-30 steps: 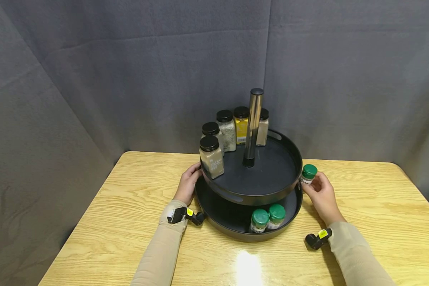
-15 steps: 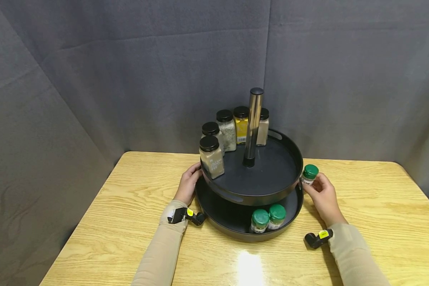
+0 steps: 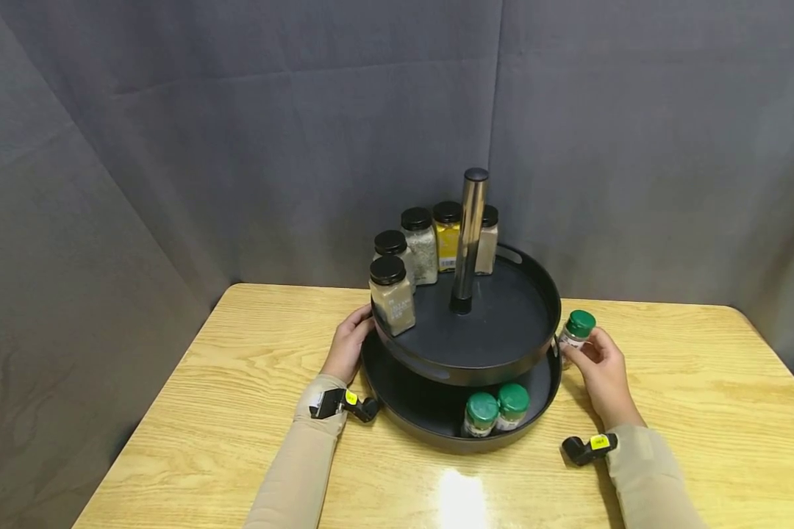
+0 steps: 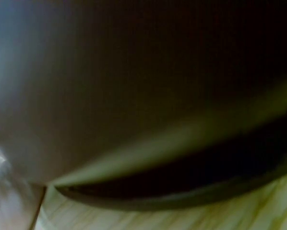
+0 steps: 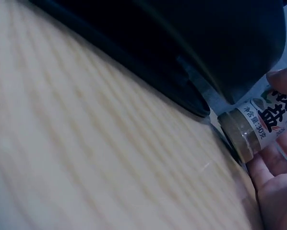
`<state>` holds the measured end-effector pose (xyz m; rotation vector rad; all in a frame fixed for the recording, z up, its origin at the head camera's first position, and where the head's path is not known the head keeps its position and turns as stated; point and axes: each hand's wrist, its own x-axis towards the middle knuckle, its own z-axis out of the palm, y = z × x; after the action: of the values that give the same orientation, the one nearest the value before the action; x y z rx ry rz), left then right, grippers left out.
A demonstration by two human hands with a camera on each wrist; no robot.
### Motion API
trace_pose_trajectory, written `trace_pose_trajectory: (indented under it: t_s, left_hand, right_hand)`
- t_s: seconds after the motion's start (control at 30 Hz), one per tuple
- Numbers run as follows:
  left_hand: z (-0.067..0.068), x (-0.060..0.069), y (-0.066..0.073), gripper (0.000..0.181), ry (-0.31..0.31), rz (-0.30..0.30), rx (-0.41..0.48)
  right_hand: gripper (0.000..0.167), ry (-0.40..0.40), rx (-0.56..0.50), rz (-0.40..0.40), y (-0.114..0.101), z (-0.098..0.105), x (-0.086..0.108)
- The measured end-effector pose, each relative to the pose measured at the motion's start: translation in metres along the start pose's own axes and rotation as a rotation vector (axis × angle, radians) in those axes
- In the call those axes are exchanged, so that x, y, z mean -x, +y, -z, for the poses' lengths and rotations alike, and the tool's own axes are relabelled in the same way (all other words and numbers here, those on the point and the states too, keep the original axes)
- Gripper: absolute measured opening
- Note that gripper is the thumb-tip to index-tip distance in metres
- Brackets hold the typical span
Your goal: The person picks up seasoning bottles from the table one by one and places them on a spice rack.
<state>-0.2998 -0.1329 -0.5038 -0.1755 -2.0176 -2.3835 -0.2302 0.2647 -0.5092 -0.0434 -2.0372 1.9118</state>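
Note:
My right hand [image 3: 605, 375] pinches a small spice jar [image 3: 574, 334] with a green cap, thumb on one side and fingers on the other. The jar is just off the right side of a black two-tier tray; its printed label [image 5: 273, 115] shows in the right wrist view. At the tray's left side is my left hand [image 3: 347, 345], touching the rim, its fingertips hidden there. The upper tier [image 3: 483, 342] carries several black-capped spice jars [image 3: 393, 305] along its left and back. Two green-capped jars [image 3: 481, 411] stand at the front of the lower tier [image 3: 403, 404].
A dark shiny post [image 3: 470, 242] rises from the middle of the upper tier. The wooden table [image 3: 238, 455] extends to both sides, with a grey curtain [image 3: 304, 162] behind. The left wrist view is mostly filled by the blurred dark tray [image 4: 110, 96].
My right hand has shifted slightly right with the green-capped jar, and more of the jar's body shows. The left hand keeps its place at the tray. The head view has tilted slightly.

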Motion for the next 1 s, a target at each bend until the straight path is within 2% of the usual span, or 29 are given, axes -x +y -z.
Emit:
trace_pose_trajectory:
  t_s: [0.3,0.47,0.53,0.77,1.0]
  left_hand:
    - [-0.002,-0.001,-0.003,0.040,0.003,-0.008,0.021]
    - [-0.004,-0.002,-0.004,0.040,-0.015,-0.004,0.036]
    - [-0.003,-0.003,-0.004,0.040,-0.014,-0.008,0.031]
    - [0.000,-0.003,-0.004,0.041,-0.008,-0.023,0.013]
    - [0.001,0.000,0.000,0.042,-0.017,-0.020,0.027]
  right_hand:
    - [0.026,0.045,0.078,-0.021,-0.001,0.004,0.006]
    - [0.031,0.075,0.119,0.007,-0.007,0.006,0.011]
    - [0.031,0.090,0.101,0.028,-0.010,0.006,0.013]
    - [0.031,0.113,-0.079,0.095,-0.026,-0.001,0.018]
    - [0.035,0.122,-0.080,0.134,-0.045,-0.004,0.027]
